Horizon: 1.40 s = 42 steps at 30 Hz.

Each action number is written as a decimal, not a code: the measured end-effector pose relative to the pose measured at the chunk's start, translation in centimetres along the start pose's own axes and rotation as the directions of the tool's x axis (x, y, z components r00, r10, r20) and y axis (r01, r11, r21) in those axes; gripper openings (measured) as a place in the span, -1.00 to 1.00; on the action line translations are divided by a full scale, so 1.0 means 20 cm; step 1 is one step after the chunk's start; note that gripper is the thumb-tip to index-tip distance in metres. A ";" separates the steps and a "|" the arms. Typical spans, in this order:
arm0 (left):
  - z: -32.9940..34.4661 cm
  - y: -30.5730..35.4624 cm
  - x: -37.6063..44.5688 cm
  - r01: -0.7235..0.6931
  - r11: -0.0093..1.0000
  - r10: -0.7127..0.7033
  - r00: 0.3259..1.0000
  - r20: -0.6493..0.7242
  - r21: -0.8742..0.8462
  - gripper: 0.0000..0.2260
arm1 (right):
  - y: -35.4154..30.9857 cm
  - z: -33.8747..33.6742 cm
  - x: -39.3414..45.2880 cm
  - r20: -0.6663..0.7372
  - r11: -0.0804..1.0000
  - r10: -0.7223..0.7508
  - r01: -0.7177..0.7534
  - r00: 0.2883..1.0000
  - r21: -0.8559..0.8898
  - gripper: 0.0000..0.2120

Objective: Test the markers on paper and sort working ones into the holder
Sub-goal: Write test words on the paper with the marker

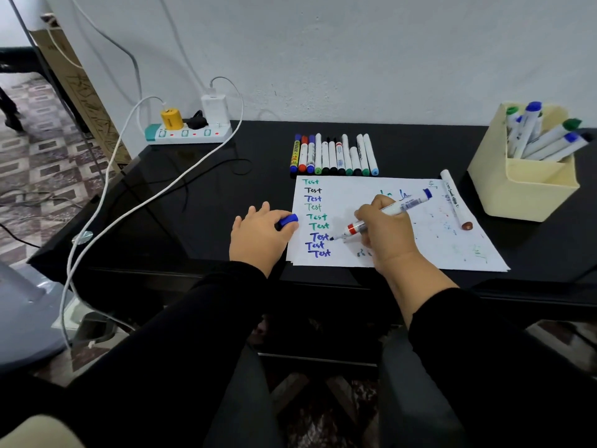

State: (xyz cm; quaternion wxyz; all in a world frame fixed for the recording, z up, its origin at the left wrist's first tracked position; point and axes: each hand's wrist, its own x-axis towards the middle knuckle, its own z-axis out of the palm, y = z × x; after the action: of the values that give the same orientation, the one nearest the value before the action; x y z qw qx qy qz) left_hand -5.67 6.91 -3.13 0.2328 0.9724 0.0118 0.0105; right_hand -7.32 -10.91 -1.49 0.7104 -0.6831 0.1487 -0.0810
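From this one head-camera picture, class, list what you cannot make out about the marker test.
- Marker grip: right hand covers the barrel's middle.
- Blue cap: left hand hides most of it.
- Holder markers: lower ends behind its wall.
- Barrel print in the marker row: too small.

Dim even indoor light, soft glare on the black table (226, 195), wide-angle bending, perhaps slightly soft corners

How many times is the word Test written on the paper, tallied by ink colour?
Green Test words: 4
Blue Test words: 4
Black Test words: 1
Total: 9
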 end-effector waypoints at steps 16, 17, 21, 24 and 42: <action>-0.20 0.22 -0.04 0.026 0.849 0.002 0.999 0.053 -0.529 -0.65 | -0.32 -0.01 0.11 0.046 0.977 0.082 -0.090 0.996 0.193 -0.71; -0.23 0.25 -0.05 0.017 0.801 0.035 0.997 0.076 -0.598 -0.67 | -0.35 -0.01 0.12 0.046 0.982 0.047 -0.055 0.998 0.180 -0.70; -0.29 0.33 -0.06 -0.004 0.712 0.124 0.985 0.120 -0.702 -0.68 | -0.45 -0.01 0.09 0.069 0.996 -0.041 0.035 0.997 0.088 -0.67; -0.31 0.35 -0.07 -0.029 0.687 0.163 0.980 0.115 -0.726 -0.70 | -0.47 -0.03 0.07 0.077 0.997 -0.067 0.063 0.995 0.053 -0.64; -0.35 0.41 -0.05 0.172 0.626 0.162 0.925 0.343 -0.761 -0.83 | -0.45 0.02 0.04 0.135 0.987 0.029 -0.050 0.990 0.150 -0.65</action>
State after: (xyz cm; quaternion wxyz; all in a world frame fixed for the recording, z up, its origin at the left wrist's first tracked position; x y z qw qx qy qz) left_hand -6.67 2.80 6.74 0.6281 0.7576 -0.0362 -0.1741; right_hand -5.70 -11.19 7.42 0.7705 -0.6273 0.1084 -0.0327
